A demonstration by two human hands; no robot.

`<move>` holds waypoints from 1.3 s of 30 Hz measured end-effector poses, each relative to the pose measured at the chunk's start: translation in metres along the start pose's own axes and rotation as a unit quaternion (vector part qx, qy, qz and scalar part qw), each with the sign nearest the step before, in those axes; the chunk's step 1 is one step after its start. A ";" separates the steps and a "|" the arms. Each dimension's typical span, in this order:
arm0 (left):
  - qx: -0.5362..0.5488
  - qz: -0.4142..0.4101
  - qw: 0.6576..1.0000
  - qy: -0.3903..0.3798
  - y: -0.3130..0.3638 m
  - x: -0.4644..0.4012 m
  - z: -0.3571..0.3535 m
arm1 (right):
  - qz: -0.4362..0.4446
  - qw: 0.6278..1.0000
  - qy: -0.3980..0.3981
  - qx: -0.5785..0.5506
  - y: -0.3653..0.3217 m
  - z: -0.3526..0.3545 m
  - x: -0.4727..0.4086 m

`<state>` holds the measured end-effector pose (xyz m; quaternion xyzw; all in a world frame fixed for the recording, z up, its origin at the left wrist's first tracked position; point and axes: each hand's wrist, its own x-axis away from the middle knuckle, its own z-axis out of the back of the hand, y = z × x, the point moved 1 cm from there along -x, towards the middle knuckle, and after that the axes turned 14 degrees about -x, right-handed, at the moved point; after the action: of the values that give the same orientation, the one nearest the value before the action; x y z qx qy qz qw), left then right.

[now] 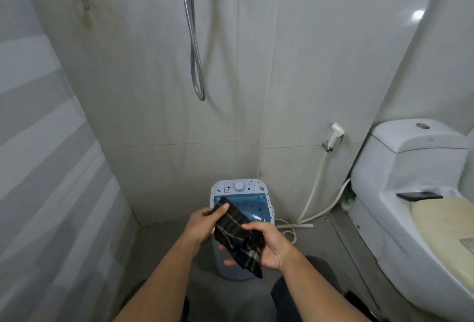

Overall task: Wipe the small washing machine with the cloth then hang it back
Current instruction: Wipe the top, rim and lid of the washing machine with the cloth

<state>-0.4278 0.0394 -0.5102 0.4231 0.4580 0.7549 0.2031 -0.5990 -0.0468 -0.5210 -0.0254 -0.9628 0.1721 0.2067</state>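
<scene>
Against the tiled back wall: pale grey ceramic-tiled wall (295,65), with a looped chrome shower hose (196,65) hanging down it.
Toilet: white ceramic toilet (410,168) at the right; a cream cover lies on its seat and a flat black object (419,196) rests behind that cover.
Washing machine: small white and light-blue plastic washing machine (242,193) standing on the grey floor against the wall, round white dial on its top panel, translucent blue lid below the dial; its front is partly hidden by the hands.
Sprayer: white handheld bidet sprayer (334,134) on a wall bracket, its white hose running down to the floor beside the machine.
Cloth: dark cloth with pale stripes (236,234), folded, held in the air above the machine's near side, one end hanging down.
Left hand (202,224): forearm extended forward, thumb on top of the cloth's far end, fingers underneath, pinching it.
Right hand (269,244): forearm angled inward, fingers curled round the bunched near end of the cloth, thumb over the top.
</scene>
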 end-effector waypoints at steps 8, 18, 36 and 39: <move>-0.018 0.125 0.990 0.069 -0.075 -0.117 0.013 | 0.091 0.965 0.131 -0.207 -0.008 0.088 -0.112; -0.115 0.102 0.984 0.087 -0.128 -0.245 0.025 | 0.303 0.754 0.301 0.499 -0.144 0.091 -0.263; -0.067 0.124 0.988 0.067 -0.152 -0.280 0.020 | 0.149 0.494 0.293 0.805 -0.171 0.101 -0.318; -0.067 0.119 0.988 0.067 -0.151 -0.281 0.019 | 0.159 0.468 0.302 0.815 -0.179 0.100 -0.317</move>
<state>-0.2674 -0.0704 -0.7639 0.4089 0.3649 0.8293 0.1085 -0.3464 -0.2851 -0.6688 -0.0487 -0.2442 0.8906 0.3806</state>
